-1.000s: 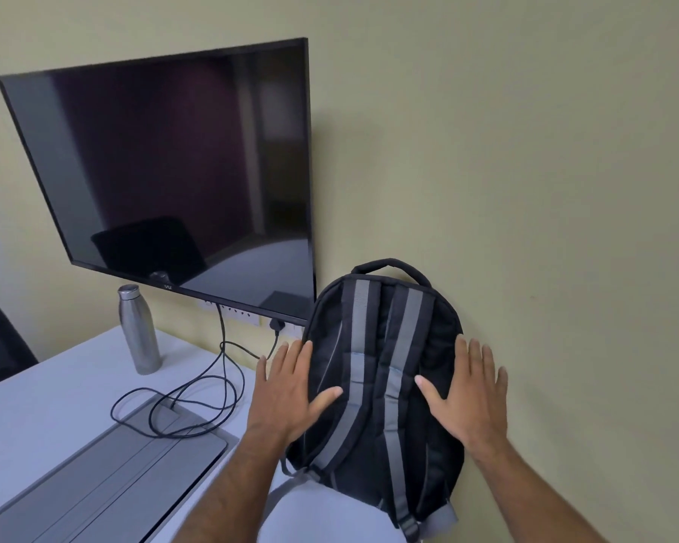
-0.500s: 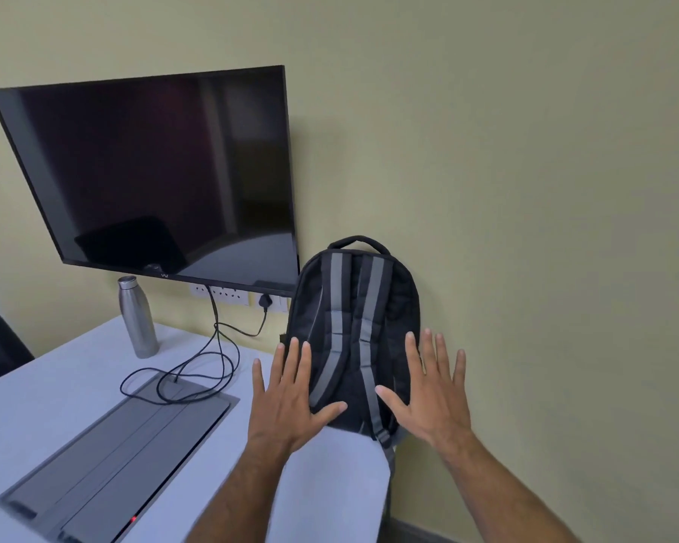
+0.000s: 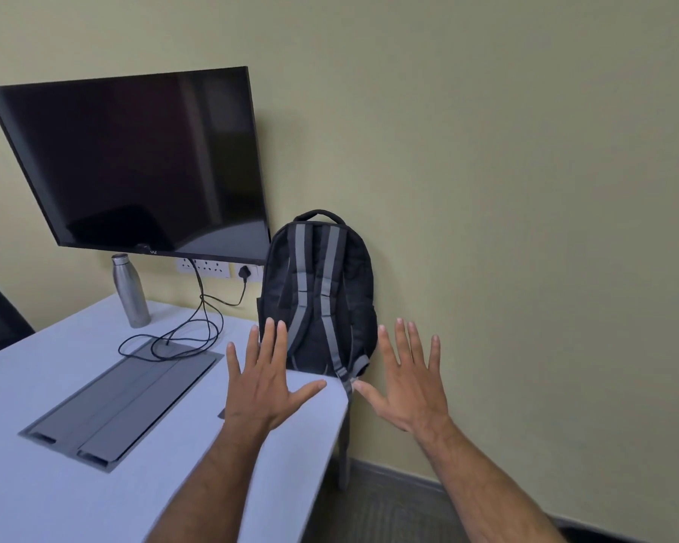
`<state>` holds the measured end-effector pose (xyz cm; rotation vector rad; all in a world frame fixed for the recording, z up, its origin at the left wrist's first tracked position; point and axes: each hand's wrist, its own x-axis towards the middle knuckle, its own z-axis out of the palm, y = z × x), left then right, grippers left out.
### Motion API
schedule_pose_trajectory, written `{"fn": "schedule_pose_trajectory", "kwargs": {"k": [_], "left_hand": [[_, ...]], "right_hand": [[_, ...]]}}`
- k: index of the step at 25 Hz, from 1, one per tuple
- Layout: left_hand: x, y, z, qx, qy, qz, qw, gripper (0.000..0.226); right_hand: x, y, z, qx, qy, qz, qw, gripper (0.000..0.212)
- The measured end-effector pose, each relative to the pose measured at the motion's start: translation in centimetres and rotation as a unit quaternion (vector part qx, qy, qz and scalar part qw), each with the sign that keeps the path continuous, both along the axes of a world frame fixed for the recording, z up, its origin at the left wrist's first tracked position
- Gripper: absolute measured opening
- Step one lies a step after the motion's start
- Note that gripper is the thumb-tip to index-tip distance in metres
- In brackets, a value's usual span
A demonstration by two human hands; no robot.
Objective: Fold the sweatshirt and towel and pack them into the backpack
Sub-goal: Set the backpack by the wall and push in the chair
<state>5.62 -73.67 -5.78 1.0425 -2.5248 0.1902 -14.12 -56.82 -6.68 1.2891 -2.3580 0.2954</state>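
A black backpack (image 3: 322, 291) with grey shoulder straps stands upright on the far right corner of the white table (image 3: 36, 484), leaning against the wall, straps facing me. My left hand (image 3: 265, 386) is held out in front of it with fingers spread, holding nothing. My right hand (image 3: 408, 382) is also spread flat, out past the table's right edge, apart from the bag. Neither hand touches the backpack. No sweatshirt or towel is in view.
A dark wall-mounted screen (image 3: 134, 162) hangs left of the bag. A steel bottle (image 3: 130, 291) stands near the wall, with black cables (image 3: 189, 331) looping from the sockets (image 3: 212, 267) to a grey cable hatch (image 3: 122, 397) in the table. Floor lies at right below.
Both hands have come off the backpack and drawn back toward me, staying spread. The view has backed away, so the bag looks smaller and farther.
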Motion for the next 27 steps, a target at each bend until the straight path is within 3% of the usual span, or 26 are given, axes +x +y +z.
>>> {"fn": "schedule_pose_trajectory", "kwargs": {"k": [13, 21, 27], "left_hand": [[3.1, 17.7, 3.4, -0.028, 0.035, -0.061, 0.997, 0.120], [7.6, 28.2, 3.6, -0.003, 0.043, -0.076, 0.996, 0.123], [6.5, 37.1, 5.1, 0.014, 0.061, -0.120, 0.991, 0.121]], "right_hand": [[4.3, 18.7, 3.2, 0.004, 0.038, -0.062, 0.997, 0.099], [9.1, 29.8, 4.9, 0.007, 0.072, -0.089, 0.993, 0.099], [10.1, 40.2, 6.2, -0.004, 0.082, -0.125, 0.989, 0.099]]}}
